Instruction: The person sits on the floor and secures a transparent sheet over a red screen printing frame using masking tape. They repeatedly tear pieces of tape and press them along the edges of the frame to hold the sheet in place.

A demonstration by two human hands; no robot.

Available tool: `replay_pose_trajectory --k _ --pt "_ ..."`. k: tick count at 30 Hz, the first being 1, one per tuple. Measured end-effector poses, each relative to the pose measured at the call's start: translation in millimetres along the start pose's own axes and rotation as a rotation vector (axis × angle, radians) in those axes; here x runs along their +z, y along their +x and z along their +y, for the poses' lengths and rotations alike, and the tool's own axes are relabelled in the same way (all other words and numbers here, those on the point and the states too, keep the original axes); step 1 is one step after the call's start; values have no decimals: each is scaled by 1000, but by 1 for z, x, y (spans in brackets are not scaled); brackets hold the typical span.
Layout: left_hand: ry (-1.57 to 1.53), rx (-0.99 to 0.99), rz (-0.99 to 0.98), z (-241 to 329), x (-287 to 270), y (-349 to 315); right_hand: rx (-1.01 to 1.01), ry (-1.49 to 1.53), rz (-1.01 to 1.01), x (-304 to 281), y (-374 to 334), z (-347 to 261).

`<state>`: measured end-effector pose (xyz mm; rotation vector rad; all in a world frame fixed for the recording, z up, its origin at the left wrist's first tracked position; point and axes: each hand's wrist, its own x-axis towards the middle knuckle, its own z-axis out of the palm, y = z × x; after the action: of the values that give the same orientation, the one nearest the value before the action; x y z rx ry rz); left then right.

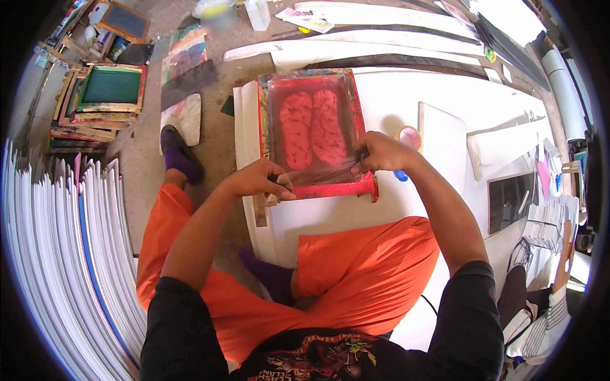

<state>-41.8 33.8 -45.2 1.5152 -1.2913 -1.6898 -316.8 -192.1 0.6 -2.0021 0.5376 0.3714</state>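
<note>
In front of me lies a screen-printing frame (358, 105) with red-stained wooden edges. Two pink sole shapes (296, 120) show side by side in its dark mesh. Across the near end of the mesh stretches a see-through strip (318, 174), which looks like clear tape. My left hand (262, 178) pinches the strip's left end at the frame's near left corner. At the other end, my right hand (381, 154) grips it with curled fingers, above the frame's right edge. Just beyond the right hand stands a tape roll (408, 138), with a small blue thing (400, 175) nearby.
White sheets (381, 219) lie under the frame and around my knee. Stacked printing frames (108, 95) stand at the far left, above a row of white boards (63, 254). Long white strips (381, 47) cover the far floor. A dark panel (508, 202) lies to the right.
</note>
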Motion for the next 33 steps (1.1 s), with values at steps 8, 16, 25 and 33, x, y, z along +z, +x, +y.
replay_pose_trajectory --k 8,16,25,33 --pt "-50 -77 302 -23 -25 20 71 44 342 30 21 68" --pt "41 141 393 -59 -37 41 -145 -279 773 48 38 118" --pt "882 768 457 -98 -45 38 -646 -1018 906 57 45 130" --pt "996 806 278 -101 -43 22 -816 -1107 730 67 41 131"
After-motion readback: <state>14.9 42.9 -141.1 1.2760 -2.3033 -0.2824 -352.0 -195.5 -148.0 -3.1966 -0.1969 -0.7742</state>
